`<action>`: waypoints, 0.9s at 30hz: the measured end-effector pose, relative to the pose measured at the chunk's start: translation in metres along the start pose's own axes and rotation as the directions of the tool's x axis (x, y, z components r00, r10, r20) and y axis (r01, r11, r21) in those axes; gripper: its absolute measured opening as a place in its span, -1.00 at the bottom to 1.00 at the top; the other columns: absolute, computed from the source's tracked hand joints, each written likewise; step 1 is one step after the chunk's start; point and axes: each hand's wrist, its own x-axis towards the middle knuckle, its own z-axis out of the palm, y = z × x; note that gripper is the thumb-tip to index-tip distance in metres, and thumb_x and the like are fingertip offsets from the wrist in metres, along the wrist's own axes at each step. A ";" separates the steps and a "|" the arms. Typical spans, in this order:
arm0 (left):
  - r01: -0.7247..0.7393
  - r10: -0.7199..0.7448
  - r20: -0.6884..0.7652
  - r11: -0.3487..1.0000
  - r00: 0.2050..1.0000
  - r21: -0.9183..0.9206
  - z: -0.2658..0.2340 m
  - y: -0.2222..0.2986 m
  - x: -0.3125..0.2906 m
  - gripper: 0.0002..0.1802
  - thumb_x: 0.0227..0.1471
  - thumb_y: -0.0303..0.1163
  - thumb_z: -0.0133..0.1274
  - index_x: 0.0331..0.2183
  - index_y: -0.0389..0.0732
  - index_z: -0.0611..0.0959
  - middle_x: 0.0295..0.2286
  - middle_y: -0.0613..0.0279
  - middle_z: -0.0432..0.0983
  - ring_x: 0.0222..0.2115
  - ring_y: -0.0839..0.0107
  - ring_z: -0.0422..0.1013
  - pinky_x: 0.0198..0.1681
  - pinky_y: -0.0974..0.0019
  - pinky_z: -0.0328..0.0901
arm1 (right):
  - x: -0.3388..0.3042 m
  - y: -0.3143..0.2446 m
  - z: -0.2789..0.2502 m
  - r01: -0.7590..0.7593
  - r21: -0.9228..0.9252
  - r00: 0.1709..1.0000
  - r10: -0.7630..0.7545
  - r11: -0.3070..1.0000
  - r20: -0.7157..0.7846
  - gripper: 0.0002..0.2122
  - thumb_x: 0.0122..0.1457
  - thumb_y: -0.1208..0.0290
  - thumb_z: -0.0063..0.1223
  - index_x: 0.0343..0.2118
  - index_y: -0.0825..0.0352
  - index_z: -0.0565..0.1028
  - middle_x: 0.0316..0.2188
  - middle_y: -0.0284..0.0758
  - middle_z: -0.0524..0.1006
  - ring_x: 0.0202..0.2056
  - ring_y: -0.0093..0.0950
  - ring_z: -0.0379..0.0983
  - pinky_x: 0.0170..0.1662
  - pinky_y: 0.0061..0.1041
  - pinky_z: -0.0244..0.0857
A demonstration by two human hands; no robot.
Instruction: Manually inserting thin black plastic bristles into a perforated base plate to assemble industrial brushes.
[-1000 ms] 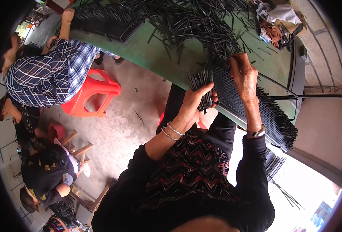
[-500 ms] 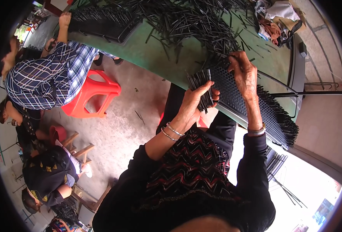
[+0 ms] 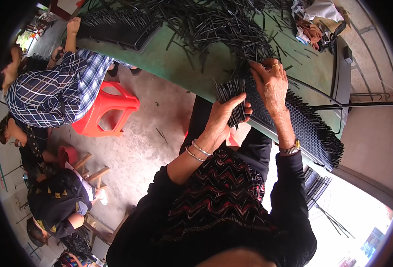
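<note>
My left hand (image 3: 222, 120) grips a bundle of thin black sticks (image 3: 230, 92), held upright in front of me. My right hand (image 3: 272, 82) rests with fingers bent on the near end of a black rack (image 3: 310, 129) filled with rows of upright black sticks; whether it pinches a stick is hidden. The rack lies at the edge of a green table (image 3: 183, 62). A loose heap of black sticks (image 3: 210, 20) covers the table just beyond my hands.
A person in a checked shirt (image 3: 50, 91) sits at the table's left by a red plastic stool (image 3: 105, 109), reaching to another black rack (image 3: 116, 24). Other people sit low at the left. Cloth and bags (image 3: 314, 20) lie at the far right of the table.
My left hand has lifted the bundle slightly toward the rack. My right hand stays on the rack with small finger movement.
</note>
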 end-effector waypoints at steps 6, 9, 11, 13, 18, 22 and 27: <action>-0.025 0.026 -0.034 0.999 0.999 0.042 0.005 0.003 -0.005 -0.77 -0.05 -0.30 0.24 -0.36 -0.19 0.59 -0.53 0.23 0.57 -0.56 0.46 0.51 -0.54 0.42 0.39 | -0.009 -0.012 -0.019 -0.141 0.262 0.990 0.136 0.955 0.036 -0.74 0.13 0.36 0.13 -0.11 0.22 0.54 -0.27 -0.32 0.49 -0.30 -0.42 0.43 -0.26 -0.46 0.31; -0.056 0.056 0.002 0.991 0.998 0.125 0.005 0.006 -0.010 -0.78 -0.05 -0.29 0.24 -0.36 -0.20 0.62 -0.53 0.24 0.57 -0.56 0.49 0.50 -0.54 0.45 0.37 | -0.011 -0.022 -0.038 -0.417 0.665 0.907 0.240 0.620 0.346 -0.70 0.19 0.31 0.10 -0.10 0.41 0.49 -0.35 -0.31 0.53 -0.32 -0.59 0.41 -0.26 -0.57 0.28; -0.056 0.055 0.009 0.988 0.998 0.144 0.007 0.005 -0.010 -0.77 -0.05 -0.29 0.23 -0.36 -0.21 0.63 -0.52 0.25 0.57 -0.56 0.50 0.50 -0.54 0.47 0.37 | -0.007 -0.029 -0.049 -0.659 0.597 0.724 0.172 0.457 0.668 -0.74 0.18 0.36 0.10 -0.16 0.45 0.47 -0.41 -0.35 0.53 -0.40 -0.62 0.39 -0.30 -0.58 0.29; -0.058 0.056 0.016 0.985 0.998 0.162 0.010 0.005 -0.011 -0.77 -0.04 -0.29 0.23 -0.35 -0.22 0.64 -0.52 0.26 0.57 -0.56 0.51 0.49 -0.54 0.48 0.36 | -0.011 -0.023 -0.044 -0.656 0.643 0.743 0.185 0.396 0.644 -0.78 0.17 0.40 0.10 -0.23 0.46 0.47 -0.49 -0.36 0.51 -0.45 -0.63 0.38 -0.33 -0.60 0.29; -0.050 0.035 0.109 0.989 0.993 0.141 0.009 0.009 -0.011 -0.74 -0.03 -0.29 0.21 -0.31 -0.25 0.64 -0.48 0.26 0.59 -0.53 0.54 0.49 -0.52 0.47 0.37 | -0.010 -0.019 -0.047 -0.699 0.635 0.710 0.219 0.329 0.669 -0.82 0.15 0.44 0.11 -0.28 0.45 0.47 -0.51 -0.36 0.50 -0.49 -0.65 0.37 -0.38 -0.63 0.28; -0.072 0.057 0.106 0.987 0.993 0.141 0.012 0.008 -0.012 -0.74 -0.02 -0.29 0.21 -0.30 -0.26 0.64 -0.48 0.25 0.59 -0.52 0.53 0.49 -0.52 0.45 0.37 | -0.013 -0.015 -0.043 -0.697 0.657 0.716 0.230 0.287 0.659 -0.84 0.15 0.44 0.10 -0.29 0.44 0.47 -0.52 -0.39 0.49 -0.52 -0.67 0.37 -0.40 -0.65 0.27; -0.080 0.064 0.101 0.983 0.993 0.164 0.011 0.006 -0.011 -0.75 -0.02 -0.31 0.21 -0.32 -0.26 0.63 -0.49 0.25 0.59 -0.54 0.51 0.49 -0.51 0.43 0.38 | -0.013 -0.011 -0.044 -0.714 0.657 0.700 0.210 0.243 0.682 -0.84 0.14 0.49 0.09 -0.28 0.46 0.43 -0.53 -0.38 0.48 -0.53 -0.66 0.38 -0.43 -0.65 0.28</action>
